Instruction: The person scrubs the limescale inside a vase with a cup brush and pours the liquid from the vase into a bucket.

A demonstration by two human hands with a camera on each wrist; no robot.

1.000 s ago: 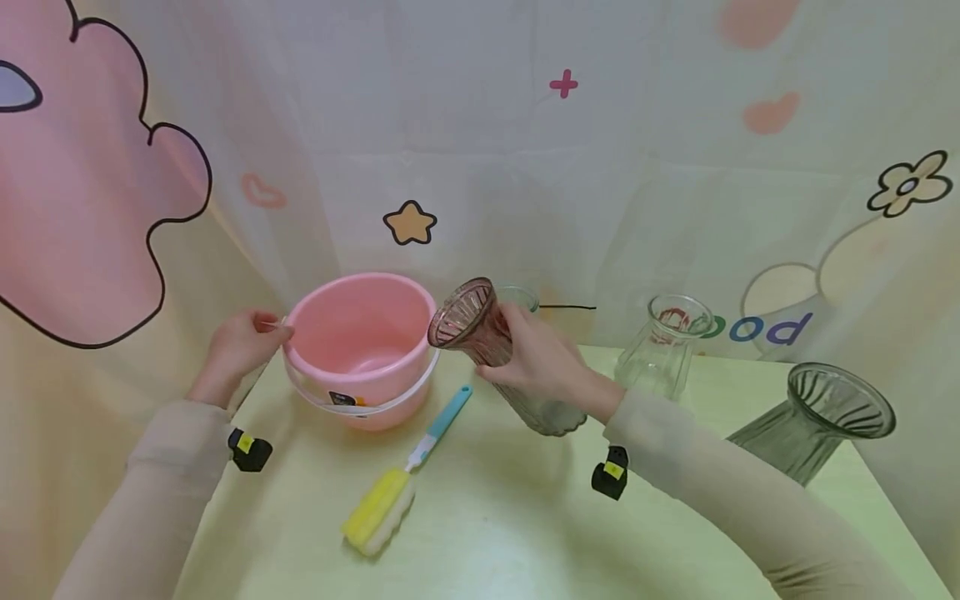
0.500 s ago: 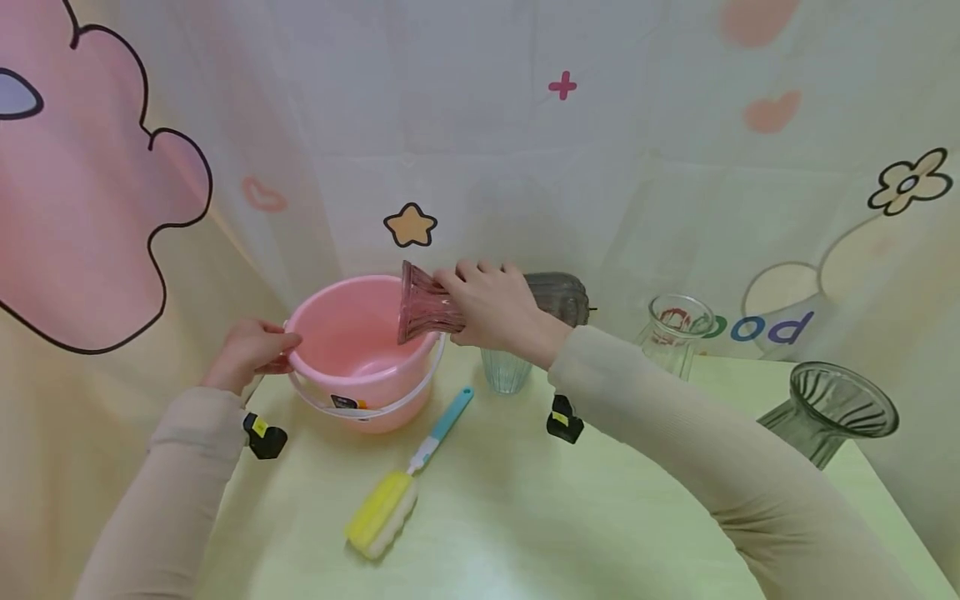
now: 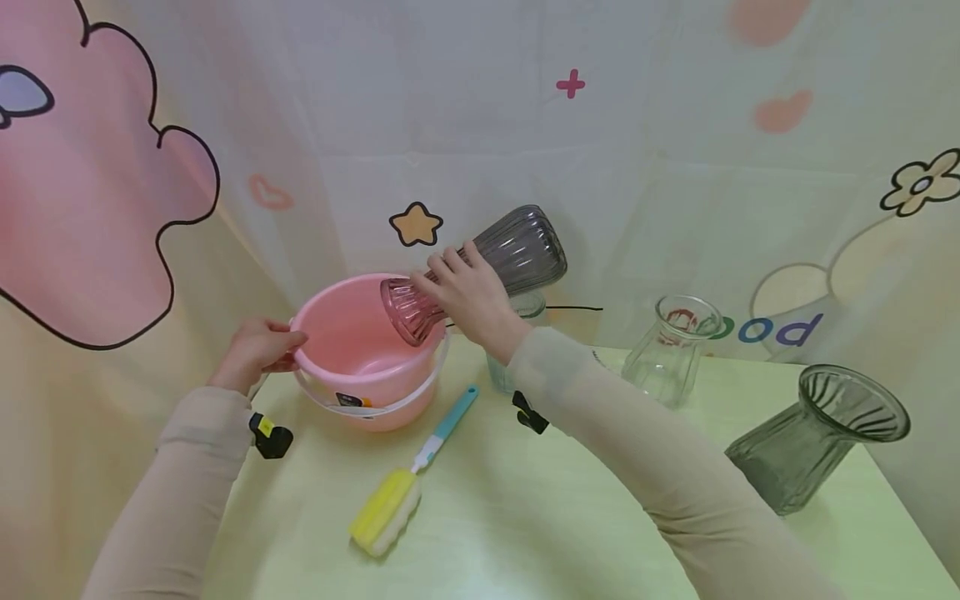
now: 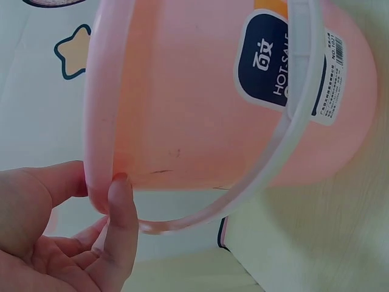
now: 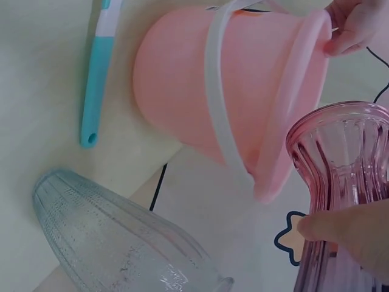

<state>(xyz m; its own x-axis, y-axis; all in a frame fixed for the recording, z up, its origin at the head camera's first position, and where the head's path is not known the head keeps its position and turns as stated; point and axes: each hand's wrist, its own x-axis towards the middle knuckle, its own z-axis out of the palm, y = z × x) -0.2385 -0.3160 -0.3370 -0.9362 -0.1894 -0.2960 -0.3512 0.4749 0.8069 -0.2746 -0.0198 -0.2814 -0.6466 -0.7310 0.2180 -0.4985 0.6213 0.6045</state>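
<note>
My right hand (image 3: 472,292) grips the neck of a ribbed glass vase (image 3: 522,250), pink at the mouth and grey toward the base. The vase is tipped, base high to the right, with its flared mouth over the right side of a pink bucket (image 3: 360,367). In the right wrist view my thumb (image 5: 340,228) lies along the vase's neck. My left hand (image 3: 258,350) pinches the bucket's left rim, thumb on one side and fingers on the other, as the left wrist view shows. The bucket's white handle (image 4: 292,131) hangs down across its front.
A brush with a yellow sponge head (image 3: 386,508) and blue handle lies before the bucket. Behind my right wrist stands a clear ribbed glass vase (image 5: 121,237). Farther right are a clear vase (image 3: 663,367) and a dark green vase (image 3: 795,454), on the pale table (image 3: 540,533).
My right hand has lifted the vase and swung it left, turning its mouth downward over the bucket while the base rose. The left hand keeps its hold on the rim.
</note>
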